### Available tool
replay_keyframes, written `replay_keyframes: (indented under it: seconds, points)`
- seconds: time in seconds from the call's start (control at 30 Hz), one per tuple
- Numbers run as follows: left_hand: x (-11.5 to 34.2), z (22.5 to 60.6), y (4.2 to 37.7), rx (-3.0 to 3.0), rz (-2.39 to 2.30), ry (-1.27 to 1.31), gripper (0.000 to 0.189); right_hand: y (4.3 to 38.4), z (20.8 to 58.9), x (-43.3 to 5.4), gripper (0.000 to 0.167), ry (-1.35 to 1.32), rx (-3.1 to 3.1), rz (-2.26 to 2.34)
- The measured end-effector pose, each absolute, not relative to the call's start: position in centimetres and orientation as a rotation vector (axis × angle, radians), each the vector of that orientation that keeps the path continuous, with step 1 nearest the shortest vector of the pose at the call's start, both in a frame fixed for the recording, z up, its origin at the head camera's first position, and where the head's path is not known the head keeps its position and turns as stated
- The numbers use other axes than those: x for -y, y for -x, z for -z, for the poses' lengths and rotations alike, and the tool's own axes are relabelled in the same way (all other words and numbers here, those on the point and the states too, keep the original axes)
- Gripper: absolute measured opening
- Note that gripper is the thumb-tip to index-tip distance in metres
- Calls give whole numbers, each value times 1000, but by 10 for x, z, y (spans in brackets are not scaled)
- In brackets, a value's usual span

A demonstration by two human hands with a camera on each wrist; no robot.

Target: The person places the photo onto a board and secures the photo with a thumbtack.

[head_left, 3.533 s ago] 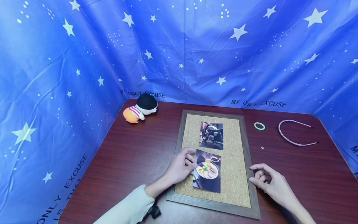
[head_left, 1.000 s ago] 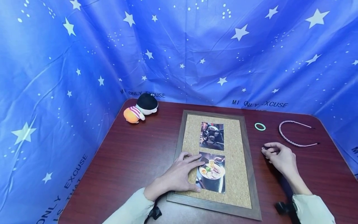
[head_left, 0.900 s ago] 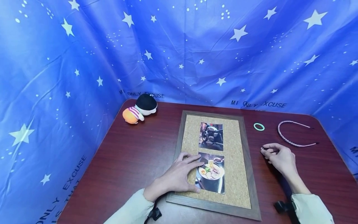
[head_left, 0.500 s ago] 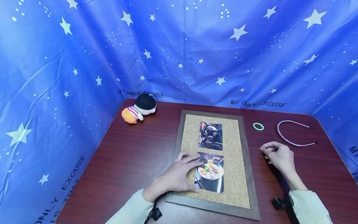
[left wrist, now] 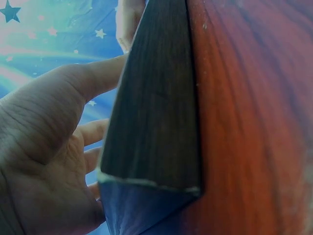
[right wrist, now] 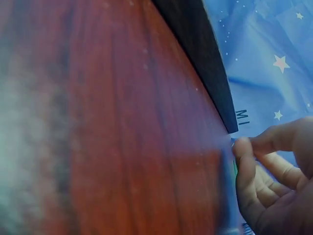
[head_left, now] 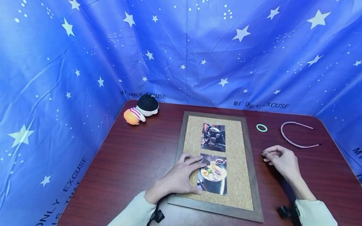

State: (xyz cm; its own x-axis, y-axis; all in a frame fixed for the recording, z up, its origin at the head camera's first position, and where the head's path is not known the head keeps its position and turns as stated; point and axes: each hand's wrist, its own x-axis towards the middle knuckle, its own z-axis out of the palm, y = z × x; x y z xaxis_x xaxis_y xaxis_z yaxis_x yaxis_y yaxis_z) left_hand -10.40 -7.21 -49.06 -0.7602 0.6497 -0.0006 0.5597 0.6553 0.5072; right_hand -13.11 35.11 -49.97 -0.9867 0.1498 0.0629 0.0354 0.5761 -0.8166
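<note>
A brown-framed corkboard (head_left: 238, 175) lies flat on the table. On it are a motorcycle photo (head_left: 214, 137) and, below, a photo of a noodle bowl (head_left: 212, 174). My left hand (head_left: 181, 175), fingers spread, presses the noodle photo's left edge against the cork. In the left wrist view the board's frame (left wrist: 151, 107) hides part of this hand (left wrist: 54, 127). Right of the board, my right hand (head_left: 282, 161) pinches a small pale round tack-like piece between thumb and forefinger, nearly hidden by the fingertips. The right wrist view shows those fingertips (right wrist: 243, 147) together near the frame's corner (right wrist: 227, 120).
A mint-green ring (head_left: 261, 128) and a braided headband (head_left: 291, 139) lie at the table's right rear. A plush toy (head_left: 138, 111) with a black cap is at the rear left. Blue star-printed cloth (head_left: 183, 56) hangs around the table (head_left: 135, 157).
The small round piece left the tabletop for my right fingertips, which have since shifted slightly nearer the board. The noodle photo, earlier pinched by my left hand, moved slightly right and now lies pressed flat.
</note>
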Motion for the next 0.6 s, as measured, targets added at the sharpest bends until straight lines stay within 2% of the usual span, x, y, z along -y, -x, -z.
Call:
replay_keyframes:
  seconds: [0.37, 0.6]
  points:
    - [72, 491, 105, -2687, -735, -1005, 98, 122, 491, -335, 15, 61, 2485, -1539]
    - [72, 490, 104, -2682, -738, -996, 99, 117, 481, -316, 14, -54, 2243, -1891]
